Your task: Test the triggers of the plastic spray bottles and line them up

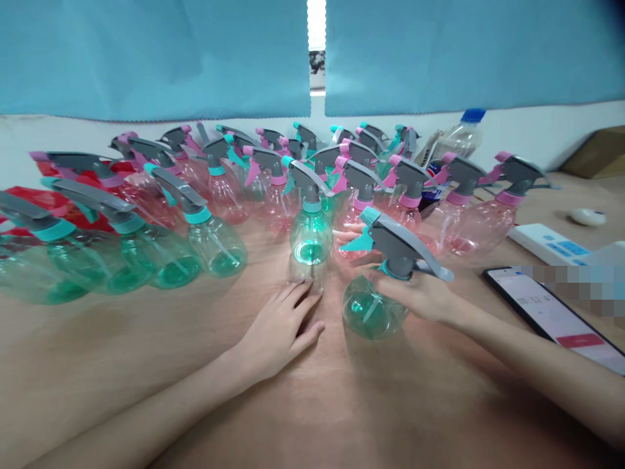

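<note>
My right hand (430, 296) holds a green spray bottle (374, 309) by its neck, the thumb on the near side and the fingers reaching out behind it. That bottle has a grey head and a turquoise trigger, and leans slightly. Flat on the table, my left hand (276, 322) is empty, its fingers stretched out and thumb apart. Just beyond its fingertips stands another green spray bottle (312, 238) with a turquoise collar. A pink spray bottle (359, 205) stands behind my right fingers, partly hidden by them.
Rows of pink and green spray bottles (219, 251) fill the back and left of the wooden table (195, 417). Red plastic (36, 202) lies at the left. On the right are a phone (551, 306), a white device (551, 244), a blue-capped bottle (461, 140) and a box (598, 153).
</note>
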Tool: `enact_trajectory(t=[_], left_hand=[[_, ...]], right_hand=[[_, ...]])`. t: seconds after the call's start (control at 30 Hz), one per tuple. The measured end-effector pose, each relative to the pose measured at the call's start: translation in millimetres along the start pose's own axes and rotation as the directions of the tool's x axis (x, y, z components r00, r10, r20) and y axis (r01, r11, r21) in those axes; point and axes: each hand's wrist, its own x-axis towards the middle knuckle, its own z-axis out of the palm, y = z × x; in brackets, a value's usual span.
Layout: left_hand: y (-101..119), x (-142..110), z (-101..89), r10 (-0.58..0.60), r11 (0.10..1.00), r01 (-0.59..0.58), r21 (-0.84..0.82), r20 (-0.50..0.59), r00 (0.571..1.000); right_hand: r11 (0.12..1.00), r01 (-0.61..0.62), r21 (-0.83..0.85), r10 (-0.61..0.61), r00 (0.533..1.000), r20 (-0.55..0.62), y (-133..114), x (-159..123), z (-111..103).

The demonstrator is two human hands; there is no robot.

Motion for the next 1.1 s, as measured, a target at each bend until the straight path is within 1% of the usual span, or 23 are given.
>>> enact_trajectory(t=[0.13, 0.27, 0.4, 0.5, 0.7, 0.93, 1.1], left_hand=[[-0.3, 0.1, 0.7, 0.001, 1.0, -0.001, 0.008, -0.008, 1.0], [-0.3, -0.3, 0.9, 0.001, 1.0, -0.001, 0.004, -0.004, 1.0], [-0.2, -0.5, 0.6, 0.003, 1.0, -0.003, 0.009, -0.003, 1.0], [0.1, -0.5, 0.4, 0.0, 1.0, 0.0, 0.012, 0.0, 1.0], [0.0, -0.1, 0.1, -0.005, 1.0, 0.005, 0.002, 0.009, 1.0], [0.7, 0.0, -0.9, -0.014, 1.0, 0.014, -0.025, 0.0, 1.0], [0.7, 0.4, -1.4, 0.001, 1.0, -0.001, -0.012, -0.003, 1.0]], right_hand=[[1.0, -0.023, -0.014, 0.023, 1.0, -0.002, -0.8, 0.5, 0.2], [1.0, -0.019, -0.018, 0.019, 1.0, 0.006, -2.4, 0.4, 0.5], [0.997, -0.035, -0.064, 0.034, 0.999, -0.008, -0.5, -0.3, -0.2], [0.997, -0.039, -0.073, 0.039, 0.999, 0.002, 0.4, -0.1, -1.0], [0.999, 0.003, 0.033, -0.004, 0.999, 0.04, 1.6, -0.6, -1.4], [0.991, -0.059, 0.122, 0.054, 0.998, 0.041, 7.4, -1.2, -0.5], [0.995, -0.062, 0.074, 0.061, 0.998, 0.019, 2.4, 0.8, 0.0]])
